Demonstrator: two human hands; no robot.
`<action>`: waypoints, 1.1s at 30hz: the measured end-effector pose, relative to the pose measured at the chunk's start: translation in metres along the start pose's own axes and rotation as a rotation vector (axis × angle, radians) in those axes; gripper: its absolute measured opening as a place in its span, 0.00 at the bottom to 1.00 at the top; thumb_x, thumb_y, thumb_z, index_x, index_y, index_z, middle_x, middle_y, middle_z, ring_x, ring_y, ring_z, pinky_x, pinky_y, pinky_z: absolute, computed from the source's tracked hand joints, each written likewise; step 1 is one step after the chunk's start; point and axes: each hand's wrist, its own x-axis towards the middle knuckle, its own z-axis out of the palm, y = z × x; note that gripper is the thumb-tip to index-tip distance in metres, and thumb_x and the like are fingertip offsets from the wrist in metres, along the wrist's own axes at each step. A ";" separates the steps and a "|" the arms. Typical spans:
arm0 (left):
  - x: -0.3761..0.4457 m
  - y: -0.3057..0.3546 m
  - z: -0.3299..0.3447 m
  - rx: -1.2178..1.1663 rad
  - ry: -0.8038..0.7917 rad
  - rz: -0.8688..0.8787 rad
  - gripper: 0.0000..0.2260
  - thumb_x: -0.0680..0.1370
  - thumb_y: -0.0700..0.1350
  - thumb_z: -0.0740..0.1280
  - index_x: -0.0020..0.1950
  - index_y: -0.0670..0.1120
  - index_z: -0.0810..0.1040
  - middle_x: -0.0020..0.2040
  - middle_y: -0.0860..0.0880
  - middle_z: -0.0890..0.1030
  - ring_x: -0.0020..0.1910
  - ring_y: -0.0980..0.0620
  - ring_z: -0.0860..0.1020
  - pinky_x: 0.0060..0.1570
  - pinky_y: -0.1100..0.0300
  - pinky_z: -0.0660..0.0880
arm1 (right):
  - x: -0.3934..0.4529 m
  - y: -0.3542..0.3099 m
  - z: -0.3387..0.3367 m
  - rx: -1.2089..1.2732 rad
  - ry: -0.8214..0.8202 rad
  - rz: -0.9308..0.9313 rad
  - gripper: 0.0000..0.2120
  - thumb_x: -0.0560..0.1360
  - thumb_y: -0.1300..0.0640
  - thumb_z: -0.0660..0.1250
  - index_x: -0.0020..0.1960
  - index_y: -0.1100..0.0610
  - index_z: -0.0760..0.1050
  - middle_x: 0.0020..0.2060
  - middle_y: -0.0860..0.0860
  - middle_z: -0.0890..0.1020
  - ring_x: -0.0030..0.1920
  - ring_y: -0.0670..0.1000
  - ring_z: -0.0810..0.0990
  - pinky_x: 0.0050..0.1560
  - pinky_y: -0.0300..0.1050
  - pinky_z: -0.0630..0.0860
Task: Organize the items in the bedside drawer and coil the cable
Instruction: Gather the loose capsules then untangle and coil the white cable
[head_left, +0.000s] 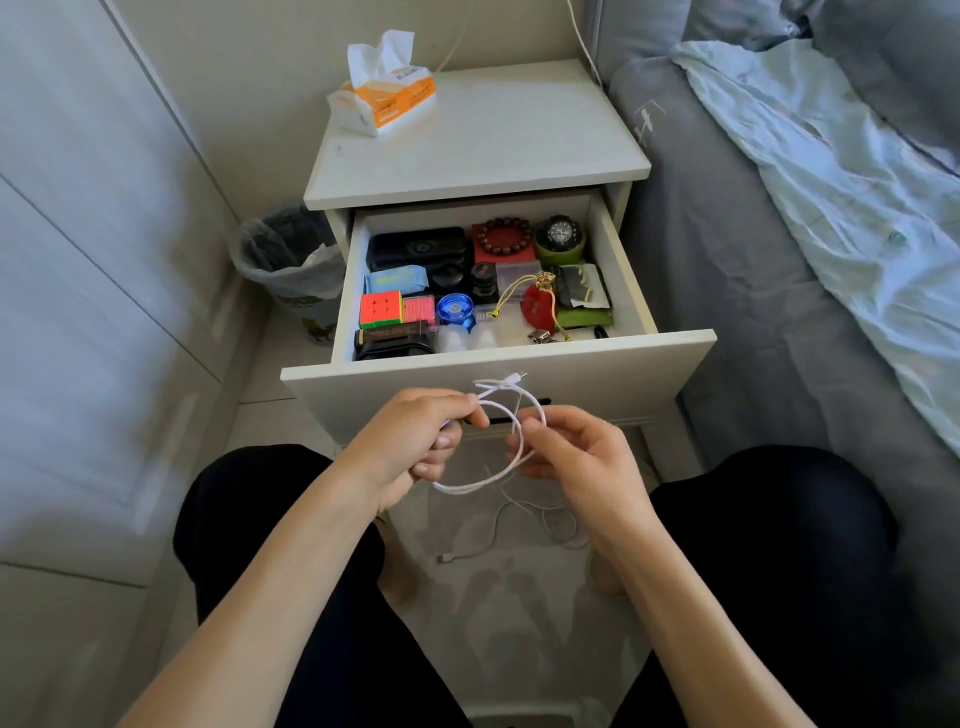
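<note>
Coiling the cable in front of the open drawer

My left hand (415, 441) and right hand (576, 457) each grip the looped white cable (498, 475) before the drawer (498, 364).

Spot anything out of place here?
Yes: part of the white cable being coiled by the left hand and right hand trails onto the floor between the feet, plug end loose. The drawer looks orderly.

The open drawer (618, 270) is packed with small items, with bare floor only near its front right. The nightstand top (493, 140) is free except the tissue pack (384, 98).
</note>
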 end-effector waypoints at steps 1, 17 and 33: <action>0.000 -0.002 0.001 0.032 0.009 0.003 0.13 0.83 0.44 0.61 0.43 0.40 0.79 0.27 0.50 0.62 0.22 0.55 0.57 0.21 0.65 0.55 | 0.001 -0.002 0.000 -0.118 0.031 -0.059 0.07 0.79 0.60 0.66 0.46 0.56 0.83 0.36 0.53 0.85 0.38 0.53 0.84 0.45 0.53 0.81; -0.001 -0.018 0.006 0.646 0.341 0.692 0.02 0.78 0.45 0.71 0.46 0.52 0.82 0.41 0.57 0.78 0.43 0.57 0.77 0.43 0.68 0.70 | 0.015 -0.007 -0.010 -0.854 -0.200 -0.597 0.06 0.80 0.59 0.64 0.52 0.55 0.80 0.36 0.43 0.76 0.38 0.45 0.73 0.38 0.34 0.68; 0.009 0.022 0.017 -0.708 -0.244 0.069 0.12 0.78 0.51 0.62 0.39 0.45 0.73 0.19 0.54 0.58 0.17 0.58 0.57 0.30 0.62 0.73 | 0.043 -0.044 -0.014 0.173 -0.304 -0.027 0.09 0.81 0.63 0.60 0.51 0.62 0.79 0.34 0.52 0.77 0.35 0.49 0.81 0.41 0.44 0.81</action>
